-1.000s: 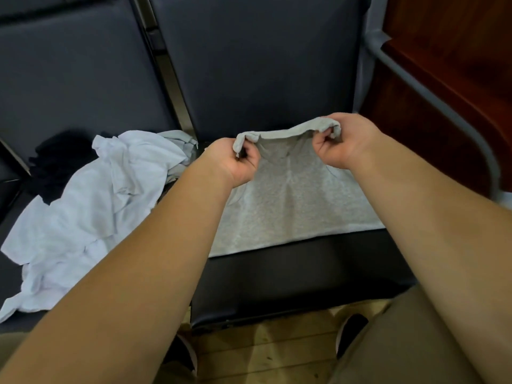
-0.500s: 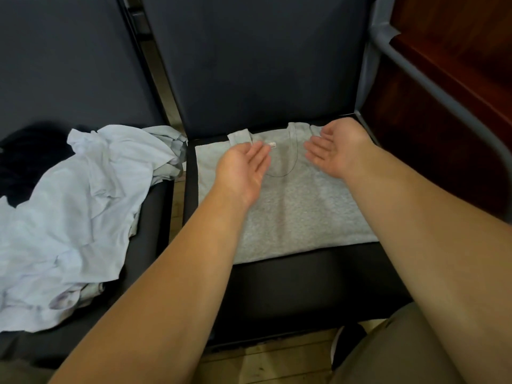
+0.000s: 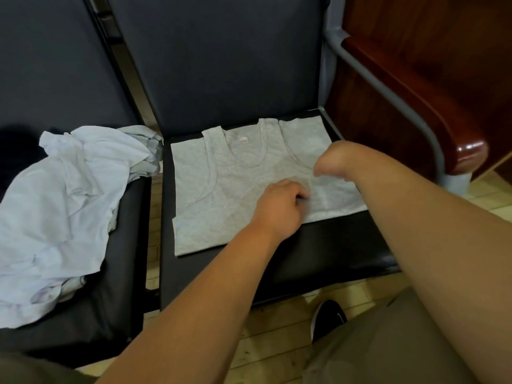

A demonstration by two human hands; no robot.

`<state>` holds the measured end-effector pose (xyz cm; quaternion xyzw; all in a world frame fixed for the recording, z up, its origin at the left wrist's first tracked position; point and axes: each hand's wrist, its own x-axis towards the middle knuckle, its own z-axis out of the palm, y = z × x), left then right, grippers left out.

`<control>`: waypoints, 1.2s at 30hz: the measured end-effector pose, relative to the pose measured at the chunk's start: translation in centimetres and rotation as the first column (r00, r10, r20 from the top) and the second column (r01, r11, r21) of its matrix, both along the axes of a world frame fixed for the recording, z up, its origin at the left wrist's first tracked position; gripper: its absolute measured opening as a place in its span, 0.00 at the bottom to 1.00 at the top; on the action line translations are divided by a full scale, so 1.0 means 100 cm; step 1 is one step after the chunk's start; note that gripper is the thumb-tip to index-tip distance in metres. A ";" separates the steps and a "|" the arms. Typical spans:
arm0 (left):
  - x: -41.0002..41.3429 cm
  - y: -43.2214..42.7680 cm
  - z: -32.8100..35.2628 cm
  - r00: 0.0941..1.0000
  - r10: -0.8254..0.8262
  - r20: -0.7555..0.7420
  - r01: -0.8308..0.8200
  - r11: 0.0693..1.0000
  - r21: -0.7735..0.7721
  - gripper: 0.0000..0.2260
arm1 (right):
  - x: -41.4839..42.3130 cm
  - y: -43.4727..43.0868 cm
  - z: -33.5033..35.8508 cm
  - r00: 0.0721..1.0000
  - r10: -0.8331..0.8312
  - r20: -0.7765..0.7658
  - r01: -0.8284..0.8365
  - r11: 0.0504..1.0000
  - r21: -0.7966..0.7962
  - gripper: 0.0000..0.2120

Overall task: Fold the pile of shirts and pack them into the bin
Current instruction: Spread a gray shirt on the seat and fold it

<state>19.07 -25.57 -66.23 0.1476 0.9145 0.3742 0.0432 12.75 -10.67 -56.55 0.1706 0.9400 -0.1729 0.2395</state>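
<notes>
Two hands meet over a grey tank top [image 3: 221, 189]. The left hand [image 3: 279, 206] sits on its middle with fingers curled, pinching the cloth. The right hand [image 3: 332, 159] bends down at the wrist just beyond, its fingers hidden, so I cannot tell whether it grips anything. The top lies flat, straps away from the person, on the right chair seat [image 3: 332, 245]. On the left seat [image 3: 110, 314] a crumpled pile of pale shirts [image 3: 69, 203] is heaped, with a dark garment [image 3: 16, 139] behind it.

Left hand [image 3: 279, 206] seemingly pinches the grey tank top [image 3: 221, 195] flat on the seat [image 3: 332, 245], right hand [image 3: 332, 159] bent down nearby.
</notes>
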 end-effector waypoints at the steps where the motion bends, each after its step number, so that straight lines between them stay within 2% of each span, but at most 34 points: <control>1: 0.002 0.001 -0.003 1.000 0.025 -0.017 -0.025 1.000 0.010 0.13 | 0.004 0.003 -0.001 0.998 0.054 0.032 -0.056 0.996 0.071 0.26; 4: 0.006 0.003 -0.001 0.999 0.040 -0.012 -0.040 0.999 -0.013 0.14 | 0.012 0.008 -0.008 0.983 0.152 0.102 -0.170 0.963 0.207 0.23; 8: 0.004 0.004 0.008 0.996 0.040 0.076 -0.038 0.999 -0.023 0.14 | 0.011 0.014 -0.012 0.995 0.100 0.017 -0.102 0.977 0.186 0.17; 10: 0.003 0.005 0.014 0.994 0.027 0.107 -0.023 0.999 -0.043 0.14 | 0.006 0.019 -0.014 0.997 0.015 -0.078 -0.003 0.989 0.148 0.21; 12: 0.002 0.004 0.020 0.988 -0.001 0.155 0.013 0.997 -0.073 0.14 | 0.003 0.022 -0.017 0.977 -0.124 -0.172 0.142 0.985 0.095 0.29; 15: -0.001 -0.003 0.033 0.963 -0.044 0.267 0.062 0.996 -0.057 0.14 | 0.001 0.014 -0.013 0.952 -0.162 -0.258 0.188 0.979 0.079 0.34; 17: -0.003 -0.014 0.046 0.968 -0.002 0.252 0.017 0.998 -0.058 0.15 | -0.001 0.002 -0.009 0.957 -0.119 -0.266 0.140 0.988 0.064 0.28; 21: -0.008 -0.064 0.073 0.964 0.209 0.166 -0.177 0.966 -0.186 0.14 | -0.002 -0.038 -0.004 0.967 0.115 -0.228 -0.116 0.993 0.010 0.07; 23: -0.011 -0.099 0.084 0.946 0.291 0.145 -0.234 0.918 -0.320 0.10 | -0.001 -0.062 0.002 0.953 0.237 -0.187 -0.237 0.971 0.021 0.04; 25: -0.009 -0.133 0.095 0.921 0.369 0.127 -0.271 0.840 -0.470 0.09 | 0.001 -0.086 0.006 0.932 0.318 -0.177 -0.324 0.946 -0.010 0.05; 27: -0.002 -0.160 0.102 0.871 0.464 0.165 -0.298 0.763 -0.573 0.12 | 0.005 -0.106 0.008 0.913 0.358 -0.195 -0.378 0.922 -0.080 0.10; 29: 0.007 -0.180 0.102 0.790 0.544 0.283 -0.313 0.755 -0.577 0.13 | 0.008 -0.124 0.007 0.898 0.397 -0.190 -0.423 0.899 -0.116 0.10; 32: 0.024 -0.198 0.089 0.538 0.639 0.551 -0.444 0.770 -0.459 0.22 | 0.012 -0.150 0.007 0.880 0.456 -0.136 -0.472 0.871 -0.136 0.10; 33: 0.026 -0.200 0.084 0.480 0.639 0.601 -0.452 0.767 -0.455 0.25 | 0.012 -0.157 0.006 0.876 0.464 -0.129 -0.479 0.868 -0.134 0.10; 34: 0.026 -0.201 0.078 0.453 0.638 0.623 -0.448 0.767 -0.459 0.27 | 0.013 -0.163 0.006 0.874 0.473 -0.110 -0.484 0.865 -0.130 0.10; 36: 0.027 -0.197 0.075 0.461 0.620 0.635 -0.451 0.780 -0.434 0.26 | 0.015 -0.173 0.005 0.874 0.477 -0.090 -0.485 0.867 -0.114 0.11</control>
